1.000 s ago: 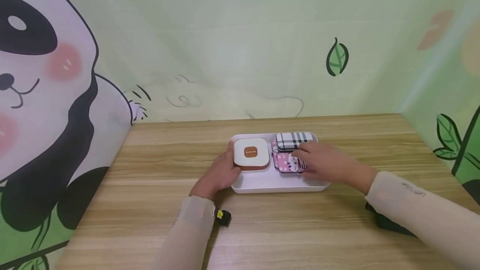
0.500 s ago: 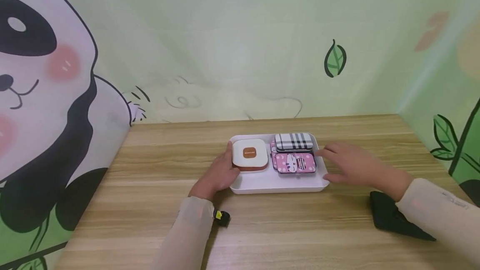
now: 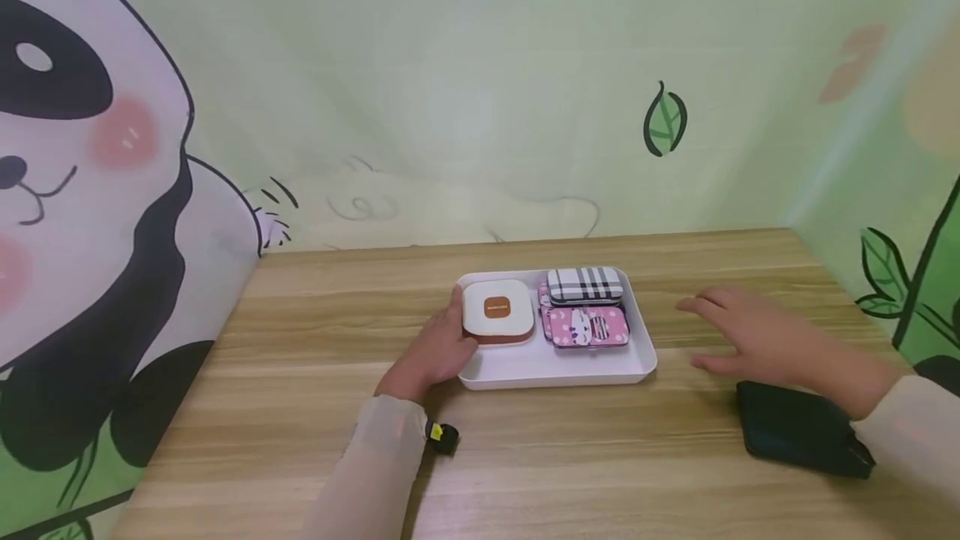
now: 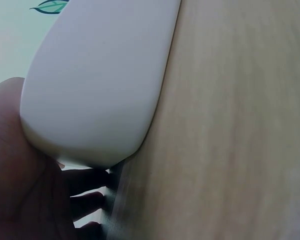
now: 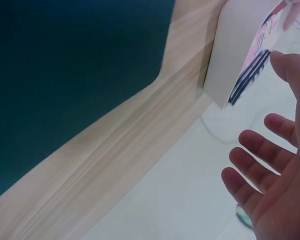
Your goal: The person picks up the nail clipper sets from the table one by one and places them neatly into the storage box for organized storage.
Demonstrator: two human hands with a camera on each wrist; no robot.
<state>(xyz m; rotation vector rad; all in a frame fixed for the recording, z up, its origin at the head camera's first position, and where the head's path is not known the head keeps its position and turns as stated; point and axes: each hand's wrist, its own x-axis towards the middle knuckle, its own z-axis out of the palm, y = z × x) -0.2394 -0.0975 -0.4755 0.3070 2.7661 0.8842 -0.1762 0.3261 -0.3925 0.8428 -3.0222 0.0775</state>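
A white rectangular tray (image 3: 555,373) lies on the wooden table. My left hand (image 3: 431,352) grips its left end, thumb at the rim; the left wrist view shows the fingers beyond the tray's corner (image 4: 100,100). Inside the tray at left is a square white-and-brown box (image 3: 517,315) with a brown label. To its right lie a black-and-white plaid case (image 3: 585,283) and a pink case with a cartoon print (image 3: 600,327), with another pink case partly hidden under them. My right hand (image 3: 757,340) is raised right of the tray, fingers spread and holding nothing.
A dark zip pouch (image 3: 798,427) lies on the table (image 3: 570,465) under my right forearm, and looms large in the right wrist view. Behind the table's back edge hangs a green printed backdrop (image 3: 465,107) with a panda and leaves.
My right hand has let go of the cases in the tray and drawn back to the right, uncovering the pink case. The left hand has stayed at the tray's left end.
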